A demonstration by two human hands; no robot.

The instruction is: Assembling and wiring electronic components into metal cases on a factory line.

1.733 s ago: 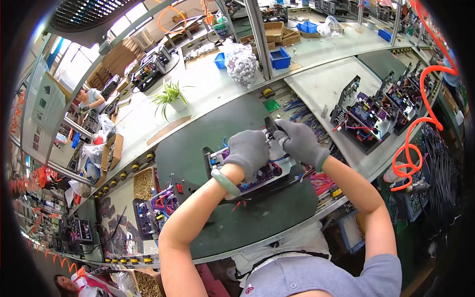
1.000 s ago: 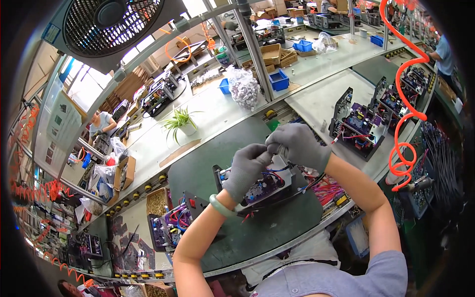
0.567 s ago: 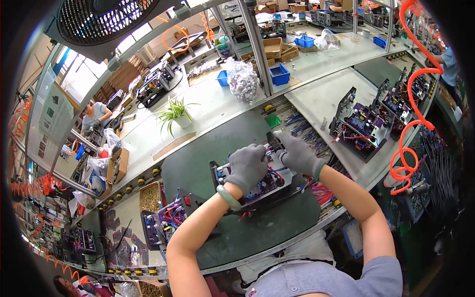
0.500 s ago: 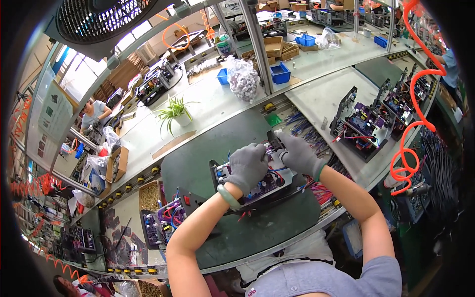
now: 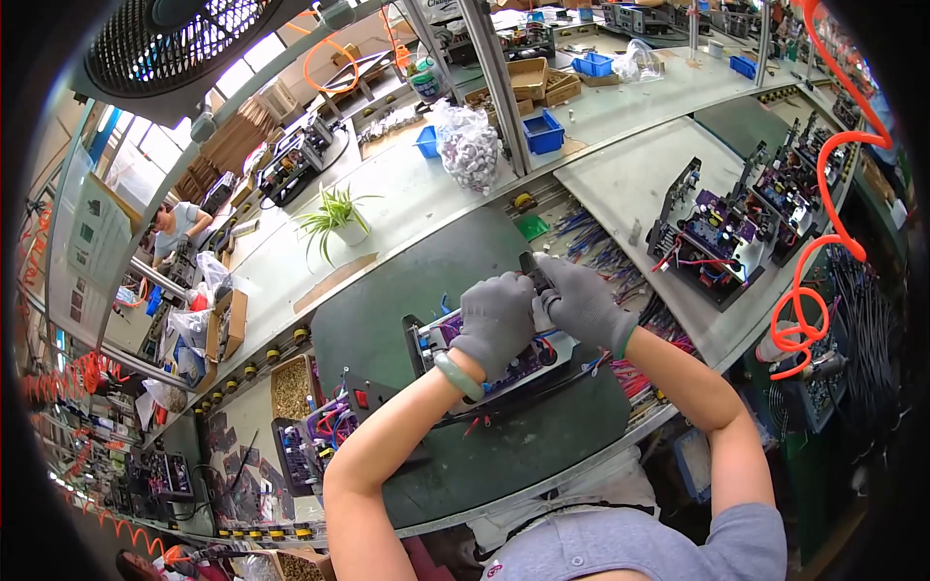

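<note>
Your gloved left hand and right hand both close on a small black part above the purple circuit board on the green worktop, where a slip could snag the loose wires

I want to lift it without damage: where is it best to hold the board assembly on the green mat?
Probably grip the board assembly by its dark frame at the two short ends, from left and right. Wires cover the top, and both hands, left hand, right hand, already work over its middle.
</note>
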